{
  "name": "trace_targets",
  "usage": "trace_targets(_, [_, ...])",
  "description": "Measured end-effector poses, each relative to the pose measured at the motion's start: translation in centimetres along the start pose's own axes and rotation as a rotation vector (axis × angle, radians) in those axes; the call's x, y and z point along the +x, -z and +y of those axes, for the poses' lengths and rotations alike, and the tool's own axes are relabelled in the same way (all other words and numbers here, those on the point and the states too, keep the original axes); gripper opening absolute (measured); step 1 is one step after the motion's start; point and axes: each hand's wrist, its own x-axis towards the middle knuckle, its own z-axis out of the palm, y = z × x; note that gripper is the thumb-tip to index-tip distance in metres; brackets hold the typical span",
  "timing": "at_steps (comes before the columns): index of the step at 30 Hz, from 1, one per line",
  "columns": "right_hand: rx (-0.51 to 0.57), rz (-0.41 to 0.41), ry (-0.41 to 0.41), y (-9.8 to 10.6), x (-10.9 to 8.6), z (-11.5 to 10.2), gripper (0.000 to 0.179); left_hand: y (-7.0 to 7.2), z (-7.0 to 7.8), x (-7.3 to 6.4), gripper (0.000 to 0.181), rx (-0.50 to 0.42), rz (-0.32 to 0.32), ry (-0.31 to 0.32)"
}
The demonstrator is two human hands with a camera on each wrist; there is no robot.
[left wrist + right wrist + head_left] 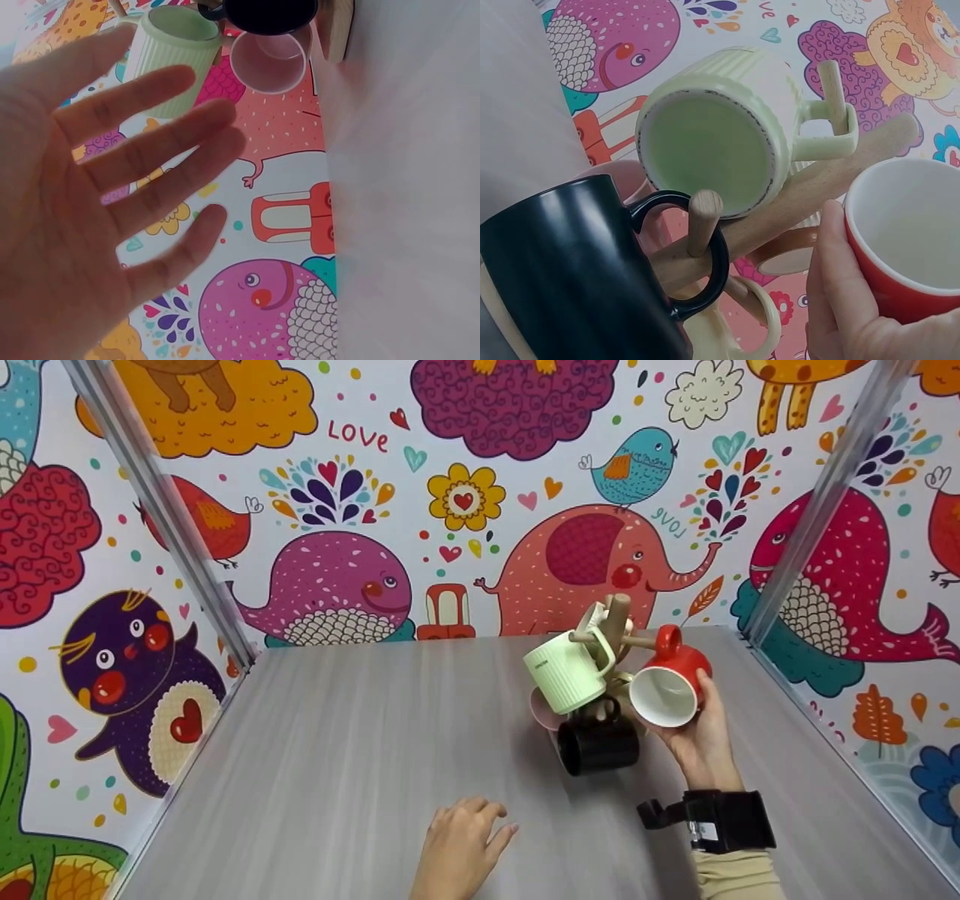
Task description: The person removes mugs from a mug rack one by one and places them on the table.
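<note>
My right hand (703, 735) holds a red mug (685, 664) with a white inside, its mouth tilted toward me. In the head view the mug's handle is up at a peg of the wooden mug tree (616, 622); whether the peg passes through it I cannot tell. A ribbed pale green mug (712, 142) hangs by its handle on another peg, and a black mug (585, 262) hangs lower down. Behind them a pink mug (270, 61) is partly hidden. My left hand (463, 844) is apart from everything, fingers spread and nothing in it.
A cream mug (712, 330) hangs low on the tree, mostly covered by the black one. The grey tabletop (360, 750) stretches left of the tree. Patterned walls (465, 457) with metal corner posts (172, 517) enclose the back and sides.
</note>
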Motion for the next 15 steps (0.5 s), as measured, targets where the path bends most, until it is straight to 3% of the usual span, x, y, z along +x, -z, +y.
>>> trace_targets(15, [0.051,0.007,0.016,0.81,-0.94,0.18,0.062,0.10,0.21,-0.14,0.016,0.003,0.021,-0.009])
